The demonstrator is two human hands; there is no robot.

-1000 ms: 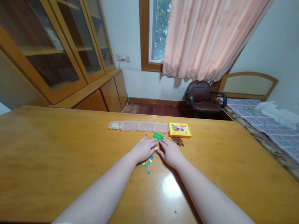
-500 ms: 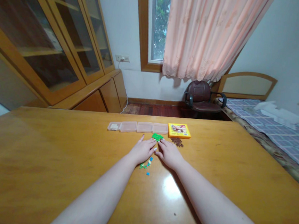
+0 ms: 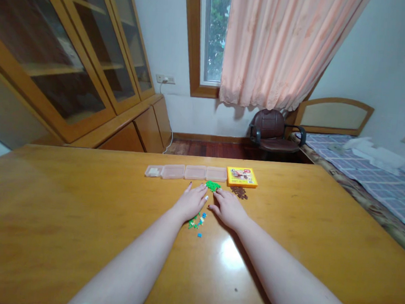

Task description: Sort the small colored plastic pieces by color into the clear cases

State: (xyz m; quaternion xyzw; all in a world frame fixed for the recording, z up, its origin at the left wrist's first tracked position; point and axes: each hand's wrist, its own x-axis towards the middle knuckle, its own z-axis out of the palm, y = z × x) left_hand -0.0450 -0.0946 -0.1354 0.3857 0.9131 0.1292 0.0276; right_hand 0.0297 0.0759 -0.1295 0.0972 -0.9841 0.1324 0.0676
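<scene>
Left hand (image 3: 193, 202) and right hand (image 3: 229, 207) lie flat on the surface (image 3: 78, 198), fingers loose, gripping nothing, just below the green pile (image 3: 212, 186).

Soft, even daylight comes from the window (image 3: 216, 35) beside the curtain (image 3: 279, 45). A bright glare patch lies on the table (image 3: 230, 256). The cabinet (image 3: 54, 63) bows at the left edge; the small pieces (image 3: 196, 222) look perhaps slightly blurred.

Left hand (image 3: 191, 202) and right hand (image 3: 228, 208) have parted slightly — back from green pieces (image 3: 212, 186).
</scene>
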